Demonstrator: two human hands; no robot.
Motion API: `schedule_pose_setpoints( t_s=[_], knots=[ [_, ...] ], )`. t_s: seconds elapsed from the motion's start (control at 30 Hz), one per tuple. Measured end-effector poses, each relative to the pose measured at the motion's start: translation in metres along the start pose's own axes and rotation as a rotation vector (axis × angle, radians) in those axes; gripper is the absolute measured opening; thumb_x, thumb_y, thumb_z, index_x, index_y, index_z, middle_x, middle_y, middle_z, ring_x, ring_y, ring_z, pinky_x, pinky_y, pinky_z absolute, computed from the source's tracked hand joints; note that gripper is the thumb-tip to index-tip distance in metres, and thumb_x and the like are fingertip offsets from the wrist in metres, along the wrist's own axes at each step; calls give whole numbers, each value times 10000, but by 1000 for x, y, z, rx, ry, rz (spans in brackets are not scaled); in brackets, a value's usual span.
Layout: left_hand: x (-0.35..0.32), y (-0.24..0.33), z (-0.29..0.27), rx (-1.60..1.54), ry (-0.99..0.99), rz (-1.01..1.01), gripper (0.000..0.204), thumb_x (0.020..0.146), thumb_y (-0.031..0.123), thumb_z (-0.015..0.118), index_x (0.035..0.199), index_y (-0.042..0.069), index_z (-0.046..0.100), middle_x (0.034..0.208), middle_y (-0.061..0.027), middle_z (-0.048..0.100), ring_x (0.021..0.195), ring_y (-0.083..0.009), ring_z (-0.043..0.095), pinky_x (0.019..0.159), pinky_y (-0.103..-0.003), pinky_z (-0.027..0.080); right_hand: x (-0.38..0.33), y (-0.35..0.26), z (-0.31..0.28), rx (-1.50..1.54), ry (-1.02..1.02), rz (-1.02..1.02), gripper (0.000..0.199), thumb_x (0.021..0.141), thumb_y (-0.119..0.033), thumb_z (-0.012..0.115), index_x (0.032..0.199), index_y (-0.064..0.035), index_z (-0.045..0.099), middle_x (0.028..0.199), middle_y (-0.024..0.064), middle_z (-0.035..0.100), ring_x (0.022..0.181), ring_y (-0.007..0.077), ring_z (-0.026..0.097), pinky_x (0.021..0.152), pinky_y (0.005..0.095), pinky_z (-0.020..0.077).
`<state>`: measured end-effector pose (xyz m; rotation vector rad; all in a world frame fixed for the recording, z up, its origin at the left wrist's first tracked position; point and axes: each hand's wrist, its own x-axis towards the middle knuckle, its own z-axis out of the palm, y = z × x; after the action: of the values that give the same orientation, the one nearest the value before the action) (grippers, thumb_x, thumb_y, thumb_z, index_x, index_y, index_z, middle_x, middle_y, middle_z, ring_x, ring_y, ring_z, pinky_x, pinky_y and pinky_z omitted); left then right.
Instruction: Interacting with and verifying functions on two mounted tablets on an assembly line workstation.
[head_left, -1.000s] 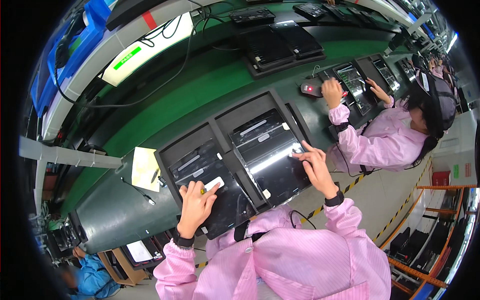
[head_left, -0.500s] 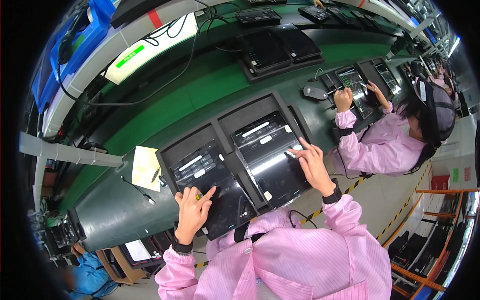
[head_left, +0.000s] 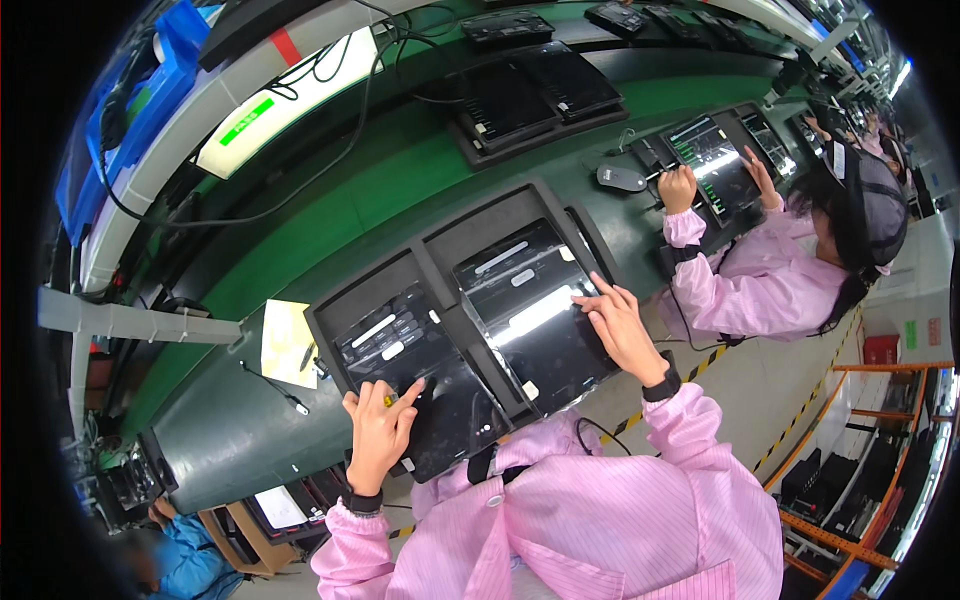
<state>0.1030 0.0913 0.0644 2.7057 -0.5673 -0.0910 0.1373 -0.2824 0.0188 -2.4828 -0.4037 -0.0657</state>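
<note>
Two dark touchscreen tablets lie side by side in a black tray (head_left: 432,270) with two compartments. Over the left edge of the left tablet (head_left: 455,400), my left hand (head_left: 378,430) is open, index finger stretched out at the screen; something small and yellow is on one finger. My right hand (head_left: 622,328) is open too, its fingers extended at the right edge of the right tablet (head_left: 520,262). Neither hand holds anything, and whether the fingertips touch the glass I cannot tell. Both screens are lit with pale rounded bars, and the right one reflects a bright light.
Left of the tray lie a yellow paper (head_left: 288,345) with a pen and a short cable (head_left: 275,385). A mouse (head_left: 621,179) sits beyond it. Another tray of tablets (head_left: 535,95) stands behind. At right, a co-worker in pink (head_left: 765,285) handles a tablet.
Several small buttons have gone from the right tablet's screen, leaving two pale bars. My hands have barely moved; the whole view has shifted slightly. The co-worker's tablet is now tilted differently.
</note>
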Motion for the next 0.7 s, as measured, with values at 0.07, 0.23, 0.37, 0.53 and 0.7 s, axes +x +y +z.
schedule_pose_setpoints(
  t_s=[0.07,0.23,0.37,0.53,0.7],
  knots=[
    [-6,2,-4,16,20,-16,344,881,334,467,1127,176,646,757,-58,382,775,-227,407,748,-380,252,-12,4,4,76,158,46,126,905,-83,445,984,-30,527,1044,95,597,1180,268,443,964,390,307],
    [-24,30,-2,30,62,40,482,728,315,697,1183,184,606,752,-46,378,765,-216,410,738,-371,265,-91,2,20,293,587,662,113,898,-113,511,902,0,514,809,122,536,737,197,528,663,304,422],
    [-15,48,21,-45,-113,89,689,685,407,705,1295,162,498,768,-54,418,771,-225,427,726,-377,278,-145,-28,49,512,129,635,249,921,-220,514,953,23,551,783,105,602,722,199,569,646,327,445],
    [-2,46,39,20,-277,176,839,678,472,674,1362,81,386,829,-54,472,815,-215,456,699,-372,298,-112,-82,116,972,-283,332,309,953,-252,470,983,25,604,908,74,646,846,178,620,756,280,485],
    [0,42,44,51,-208,214,880,621,502,694,1337,69,422,818,-53,467,817,-215,453,694,-365,287,-100,-110,143,1157,-306,422,318,961,-242,448,860,25,589,751,47,630,708,136,602,683,261,476]
  ],
)
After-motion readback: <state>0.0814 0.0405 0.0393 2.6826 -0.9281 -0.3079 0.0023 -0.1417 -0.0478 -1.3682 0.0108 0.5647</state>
